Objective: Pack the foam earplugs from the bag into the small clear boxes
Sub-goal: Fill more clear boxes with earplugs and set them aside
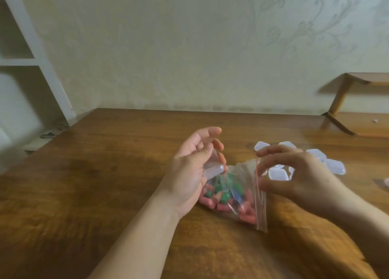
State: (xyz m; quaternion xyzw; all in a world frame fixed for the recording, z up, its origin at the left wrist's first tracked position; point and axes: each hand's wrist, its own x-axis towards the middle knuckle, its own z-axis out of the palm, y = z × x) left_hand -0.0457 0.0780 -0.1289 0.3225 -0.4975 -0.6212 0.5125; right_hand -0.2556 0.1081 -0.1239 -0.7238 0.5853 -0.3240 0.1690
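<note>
Wood surface (pixel 105 184) runs up to a pale patterned wall; white shelving at 9 o'clock, a small wooden rack (pixel 357 110) at 3 o'clock. Clear zip bag (pixel 246 194) with a red seal line lies at frame centre, slightly toward 5 o'clock, holding red, green and blue foam earplugs (pixel 221 196). Left hand (pixel 193 169), palm up at the bag's 9 o'clock side, grip curled around 1 small clear box (pixel 212 169); thumb pressed on the box, index finger extended toward 12 o'clock. Cannot tell if the box is open or holds anything. Right hand (pixel 294 173) at the bag's 3 o'clock side, grip narrow: thumb and fingertips pinch the bag's mouth edge at the red line, lifting it off the surface. Loose pile of clear boxes (pixel 315 154) sits on the surface just behind the right hand, toward 2 o'clock, partly hidden by it.
</note>
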